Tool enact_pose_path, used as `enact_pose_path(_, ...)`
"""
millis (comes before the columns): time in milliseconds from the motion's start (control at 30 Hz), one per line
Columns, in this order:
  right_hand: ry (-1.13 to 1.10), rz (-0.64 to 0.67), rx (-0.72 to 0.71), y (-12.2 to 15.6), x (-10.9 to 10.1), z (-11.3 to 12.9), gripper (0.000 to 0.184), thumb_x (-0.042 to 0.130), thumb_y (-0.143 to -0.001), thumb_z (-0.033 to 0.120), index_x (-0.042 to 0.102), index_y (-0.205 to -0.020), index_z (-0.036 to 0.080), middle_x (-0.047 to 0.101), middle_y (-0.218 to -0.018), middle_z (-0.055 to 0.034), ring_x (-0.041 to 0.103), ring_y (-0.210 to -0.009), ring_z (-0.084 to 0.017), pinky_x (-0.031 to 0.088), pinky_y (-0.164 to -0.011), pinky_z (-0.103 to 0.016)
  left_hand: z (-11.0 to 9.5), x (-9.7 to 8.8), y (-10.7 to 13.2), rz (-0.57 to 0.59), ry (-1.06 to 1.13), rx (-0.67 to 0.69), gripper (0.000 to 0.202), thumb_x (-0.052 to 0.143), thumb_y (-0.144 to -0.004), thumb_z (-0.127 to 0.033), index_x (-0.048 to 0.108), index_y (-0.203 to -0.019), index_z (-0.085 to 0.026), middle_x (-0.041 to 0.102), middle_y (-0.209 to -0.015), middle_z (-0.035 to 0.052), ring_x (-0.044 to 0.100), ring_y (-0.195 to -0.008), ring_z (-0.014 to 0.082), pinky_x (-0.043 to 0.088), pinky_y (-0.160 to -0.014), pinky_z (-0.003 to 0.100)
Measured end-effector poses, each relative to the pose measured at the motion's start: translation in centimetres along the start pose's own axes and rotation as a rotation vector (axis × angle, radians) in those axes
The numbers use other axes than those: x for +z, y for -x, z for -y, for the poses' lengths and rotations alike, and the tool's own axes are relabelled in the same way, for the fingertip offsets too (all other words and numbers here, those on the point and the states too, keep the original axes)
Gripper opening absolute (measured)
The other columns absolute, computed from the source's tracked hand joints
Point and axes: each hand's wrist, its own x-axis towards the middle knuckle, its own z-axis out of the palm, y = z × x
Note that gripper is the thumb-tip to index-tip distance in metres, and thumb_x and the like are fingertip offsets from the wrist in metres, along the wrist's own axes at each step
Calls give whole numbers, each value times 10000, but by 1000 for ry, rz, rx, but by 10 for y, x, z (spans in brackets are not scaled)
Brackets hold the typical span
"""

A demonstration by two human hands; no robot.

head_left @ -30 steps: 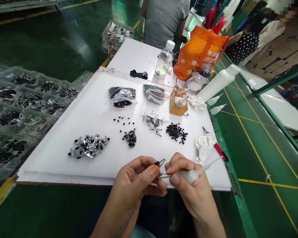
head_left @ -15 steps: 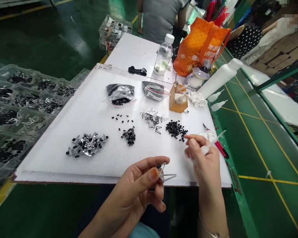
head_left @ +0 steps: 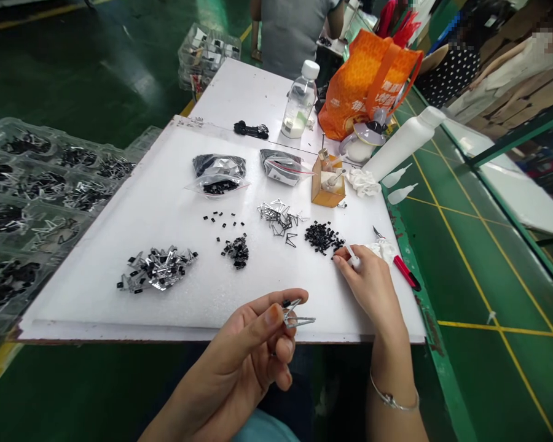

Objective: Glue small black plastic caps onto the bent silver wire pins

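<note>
My left hand (head_left: 253, 344) pinches a V-shaped silver metal clip (head_left: 299, 320) with a small black piece at its end, between thumb and index finger. Over the table's right side, my right hand (head_left: 368, 279) is closed around a small white dropper bottle (head_left: 354, 261), its thin nozzle pointing up; most of the bottle is hidden in the palm. The thumb and index fingertips are at the near edge of a pile of small black pieces (head_left: 321, 236); whether they hold one cannot be seen. Loose silver metal clips (head_left: 279, 216) lie beyond, left of that pile.
Clips with black pieces (head_left: 159, 269) are heaped at left, near another black pile (head_left: 236, 252). Behind are zip bags (head_left: 219, 172), a small wooden box (head_left: 328, 193), a clear bottle (head_left: 299, 104) and an orange bag (head_left: 357, 80). Red-handled cutters (head_left: 405, 271) lie at right.
My right hand has moved forward and left to the black pile, and the dropper bottle's nozzle has swung from pointing right to pointing up. My left hand keeps the clip.
</note>
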Motion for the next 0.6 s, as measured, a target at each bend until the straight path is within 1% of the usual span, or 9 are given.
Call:
enact_pose_path(67,-14,-13,8,0,-1,2,155,595,-907,343,675,-875,213,739,-980,-78,626,-851,-261,387,-793,-379,0,-1,1,7,6,0,355,961,-689,-269,841,-1000,-147,654,-690,-23,599,-540,44,585,-469,131)
enact_pose_path(133,-45,-35,26,1,-3,4,156,618,-900,353,678,-867,213,741,-952,-65,593,-746,-227,376,-749,-367,0,-2,2,14,7,1,344,956,-699,-269,840,-998,-146,653,-691,-23,606,-546,45,585,-476,129)
enact_pose_path(200,-95,-63,55,2,-4,5,157,645,-891,362,681,-852,215,711,-807,-28,504,-589,-179,349,-670,-351,0,-1,2,21,5,2,346,961,-690,-265,840,-991,-146,653,-692,-24,610,-548,45,579,-472,123)
enact_pose_path(267,-171,-106,93,3,-5,7,163,683,-873,371,681,-825,215,647,-678,8,415,-500,-146,315,-608,-339,-1,-1,1,18,4,5,349,966,-681,-261,840,-985,-148,656,-699,-25,613,-550,45,573,-468,119)
enact_pose_path(333,-285,-166,125,5,-5,8,187,732,-839,389,682,-812,211,637,-686,4,431,-517,-144,320,-586,-329,0,0,0,8,6,10,351,971,-671,-261,841,-976,-147,659,-698,-26,610,-547,44,567,-463,116)
enact_pose_path(400,-445,-209,145,9,-4,12,229,756,-818,421,692,-873,208,672,-785,-23,479,-577,-149,359,-584,-318,0,0,-1,-10,-3,21,347,968,-675,-280,842,-973,-155,662,-682,-26,610,-546,48,563,-464,116)
enact_pose_path(433,-535,-206,153,12,-3,16,256,752,-818,439,694,-916,209,678,-808,-30,481,-582,-144,375,-578,-312,1,0,-1,-21,-15,29,344,965,-679,-294,842,-973,-165,666,-674,-25,615,-548,53,562,-468,118)
enact_pose_path(500,-689,-160,165,22,-2,24,289,720,-833,475,693,-962,219,675,-789,-26,423,-516,-113,379,-536,-299,1,-2,-2,-44,-61,53,332,953,-695,-319,839,-982,-195,676,-662,-22,632,-563,69,567,-486,129)
enact_pose_path(600,-998,-9,207,39,-1,41,244,733,-829,485,708,-878,247,650,-730,3,249,-423,-58,302,-444,-259,2,-4,-4,-89,-184,126,301,929,-733,-317,826,-1004,-233,696,-681,-18,661,-604,98,585,-527,156)
